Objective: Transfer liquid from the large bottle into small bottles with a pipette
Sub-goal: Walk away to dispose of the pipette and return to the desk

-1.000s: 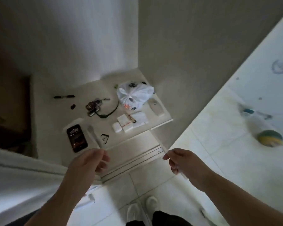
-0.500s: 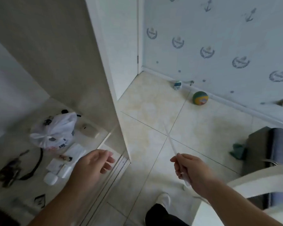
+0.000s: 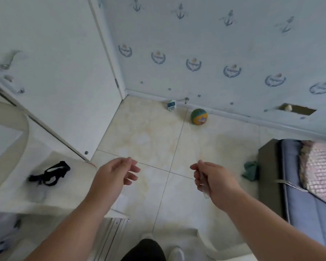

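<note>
My right hand (image 3: 213,178) is curled round a clear plastic pipette (image 3: 202,187), whose bulb end pokes out below my fingers. Most of the pipette is hidden in my fist. My left hand (image 3: 115,172) hovers empty to the left, its fingers loosely bent. Both hands hang over the tiled floor. No large bottle or small bottles are in view.
A green and yellow ball (image 3: 199,116) and a small white and blue object (image 3: 171,105) lie by the patterned wall. A black strap (image 3: 51,173) lies on the white ledge (image 3: 68,194) at left. A bed (image 3: 309,178) stands at right, with a green cloth (image 3: 250,170) beside it.
The view has swung right, from the cluttered ledge to the floor and patterned wall. The pipette's long tip, seen pointing up before, is now hidden in my right hand.
</note>
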Action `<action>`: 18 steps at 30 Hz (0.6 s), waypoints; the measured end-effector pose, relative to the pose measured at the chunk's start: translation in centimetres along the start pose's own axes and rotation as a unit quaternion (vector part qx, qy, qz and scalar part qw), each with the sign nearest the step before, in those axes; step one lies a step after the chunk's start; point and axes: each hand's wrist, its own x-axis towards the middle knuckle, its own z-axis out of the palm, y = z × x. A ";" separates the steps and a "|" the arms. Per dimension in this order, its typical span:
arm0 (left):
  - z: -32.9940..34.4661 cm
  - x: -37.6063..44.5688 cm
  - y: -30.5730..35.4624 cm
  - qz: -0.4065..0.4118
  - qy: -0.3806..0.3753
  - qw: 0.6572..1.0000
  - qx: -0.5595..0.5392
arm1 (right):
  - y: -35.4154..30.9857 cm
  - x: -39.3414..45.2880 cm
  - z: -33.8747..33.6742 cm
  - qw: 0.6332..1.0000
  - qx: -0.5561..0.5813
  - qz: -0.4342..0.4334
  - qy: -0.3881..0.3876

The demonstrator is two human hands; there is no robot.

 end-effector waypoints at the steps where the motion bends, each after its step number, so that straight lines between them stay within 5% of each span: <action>1: 0.9 1.6 0.7 0.005 -0.007 1.000 0.004 | -0.8 0.9 -0.3 1.000 0.011 -0.002 0.002; 18: 6.8 28.4 8.5 -0.022 -0.010 1.000 0.008 | -15.3 19.5 -1.6 0.999 -0.001 0.001 0.045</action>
